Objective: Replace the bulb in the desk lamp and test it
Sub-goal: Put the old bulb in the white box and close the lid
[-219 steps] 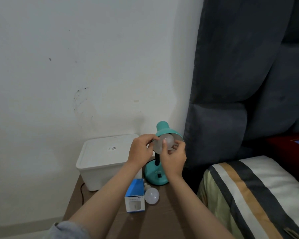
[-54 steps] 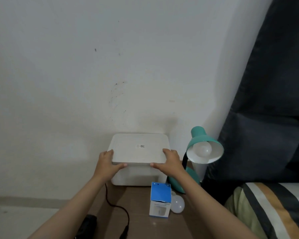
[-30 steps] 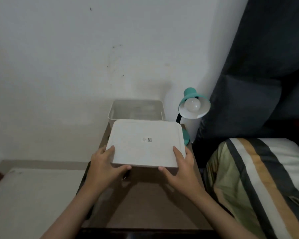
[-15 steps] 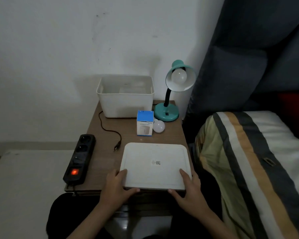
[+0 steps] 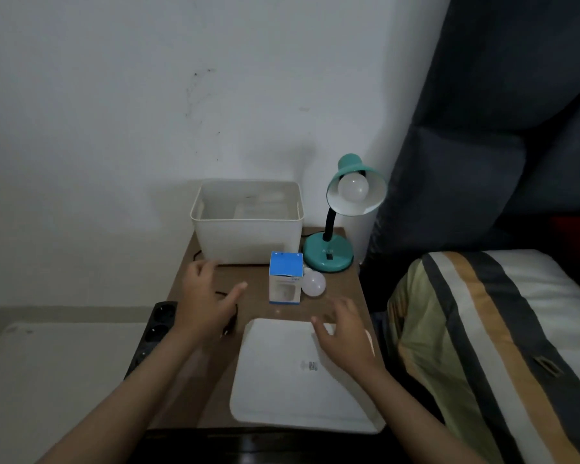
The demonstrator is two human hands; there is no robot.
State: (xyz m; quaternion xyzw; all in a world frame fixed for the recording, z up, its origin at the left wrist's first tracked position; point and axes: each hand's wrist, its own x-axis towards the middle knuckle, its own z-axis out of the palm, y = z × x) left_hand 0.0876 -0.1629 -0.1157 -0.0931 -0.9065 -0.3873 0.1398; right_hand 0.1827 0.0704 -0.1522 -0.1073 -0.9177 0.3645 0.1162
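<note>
A teal desk lamp (image 5: 329, 254) stands at the back right of the brown bedside table (image 5: 258, 303), with a white bulb (image 5: 353, 187) in its shade, unlit. A second white bulb (image 5: 313, 283) lies beside a blue and white bulb box (image 5: 285, 277). The white bin (image 5: 246, 229) stands uncovered at the back. Its flat white lid (image 5: 292, 376) lies on the table's front. My left hand (image 5: 205, 294) hovers open over the table's left side, above a black cable. My right hand (image 5: 344, 333) hovers open over the lid's far right corner.
A black power strip (image 5: 154, 329) lies along the table's left edge. A bed with a striped cover (image 5: 482, 346) and a dark padded headboard (image 5: 499, 112) are to the right. A white wall stands behind the table.
Both hands lifted the lid off the bin, brought it to the table's front, set it down and let go. They now reach forward, empty.
</note>
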